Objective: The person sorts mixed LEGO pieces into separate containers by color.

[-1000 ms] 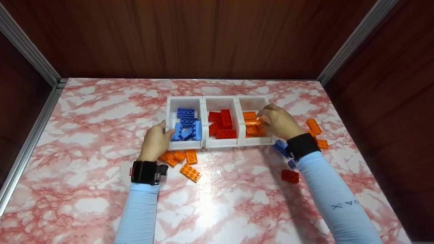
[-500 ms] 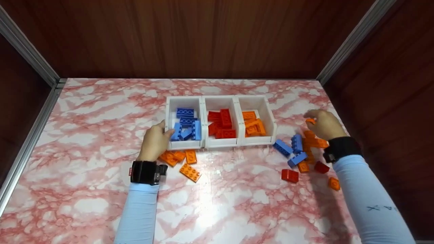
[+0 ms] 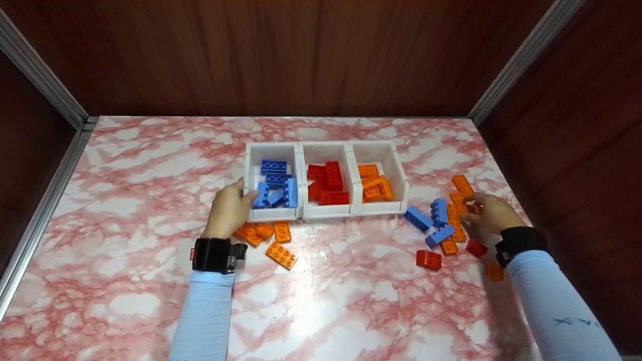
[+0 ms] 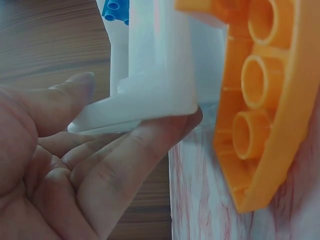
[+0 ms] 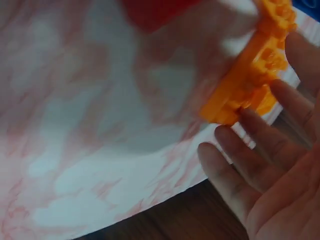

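In the head view my left hand (image 3: 228,210) holds the left wall of the left white bin (image 3: 274,215). Its thumb lies over the rim; the left wrist view shows the fingers under the bin's edge. Blue bricks (image 3: 275,167) lie in that bin, red bricks (image 3: 333,175) in the middle bin (image 3: 328,211) and orange bricks (image 3: 377,188) in the right bin (image 3: 385,207). My right hand (image 3: 494,214) is at the loose orange bricks (image 3: 462,185) on the right. In the right wrist view its fingers are loosely bent and spread beside an orange brick (image 5: 235,85).
Three blue bricks (image 3: 440,235) lie between the right bin and the orange pile. Two red bricks (image 3: 429,259) and an orange brick (image 3: 494,272) lie nearer the front. More orange bricks (image 3: 282,255) lie before the left bin. Dark wood-grain walls (image 3: 301,60) enclose the marbled table.
My right hand has left the right bin, swung right to the loose bricks, then come nearer to me along the orange pile. My left hand stays on the left bin.
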The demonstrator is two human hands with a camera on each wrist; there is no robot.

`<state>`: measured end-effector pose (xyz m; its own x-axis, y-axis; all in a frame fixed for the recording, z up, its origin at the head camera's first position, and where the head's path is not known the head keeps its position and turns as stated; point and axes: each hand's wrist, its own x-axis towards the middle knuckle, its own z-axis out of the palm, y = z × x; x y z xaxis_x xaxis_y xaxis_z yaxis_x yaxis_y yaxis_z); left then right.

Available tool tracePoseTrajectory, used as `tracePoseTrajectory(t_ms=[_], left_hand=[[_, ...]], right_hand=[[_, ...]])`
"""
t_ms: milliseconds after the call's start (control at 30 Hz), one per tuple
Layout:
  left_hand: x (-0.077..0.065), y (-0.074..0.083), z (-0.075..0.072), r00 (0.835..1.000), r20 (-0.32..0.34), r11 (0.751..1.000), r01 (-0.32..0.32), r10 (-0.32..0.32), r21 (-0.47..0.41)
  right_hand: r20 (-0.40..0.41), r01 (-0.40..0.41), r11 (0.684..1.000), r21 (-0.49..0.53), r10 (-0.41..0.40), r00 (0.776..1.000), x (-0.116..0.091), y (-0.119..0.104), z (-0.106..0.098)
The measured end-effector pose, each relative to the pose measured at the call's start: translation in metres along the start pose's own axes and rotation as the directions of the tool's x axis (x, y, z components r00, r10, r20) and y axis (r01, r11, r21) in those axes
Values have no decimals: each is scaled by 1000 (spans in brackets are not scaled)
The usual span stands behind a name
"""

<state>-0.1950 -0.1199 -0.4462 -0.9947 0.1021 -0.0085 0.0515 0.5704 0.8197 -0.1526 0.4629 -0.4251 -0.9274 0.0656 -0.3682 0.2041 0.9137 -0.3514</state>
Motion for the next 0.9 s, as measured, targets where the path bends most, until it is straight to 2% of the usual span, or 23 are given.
tracePoseTrajectory(t_ms=[167,267,433,600,733,900], left_hand=[[1,-1,0,1000,-7,1000,-24,24,19],[1,-1,0,1000,-4,1000,-24,24,19],[2,-1,0,1000,0,999,-21,21,28],[2,0,0,1000,2,999,-23,23,30],[1,0,-1,1000,-2,999,-26,26,29],[2,-1,0,1000,-7,1000,-23,23,17]], right_hand=[[-7,-4,999,-47,4,1000,2,2,3],[-18,32,997,-65,-33,999,3,4,4],[-55,74,996,-49,-76,996,0,2,0],[-132,67,998,-3,-67,989,-5,-13,-10],[-219,137,990,35,-126,967,-8,-39,-15],[-326,252,968,6,-236,915,-1,-79,-11]])
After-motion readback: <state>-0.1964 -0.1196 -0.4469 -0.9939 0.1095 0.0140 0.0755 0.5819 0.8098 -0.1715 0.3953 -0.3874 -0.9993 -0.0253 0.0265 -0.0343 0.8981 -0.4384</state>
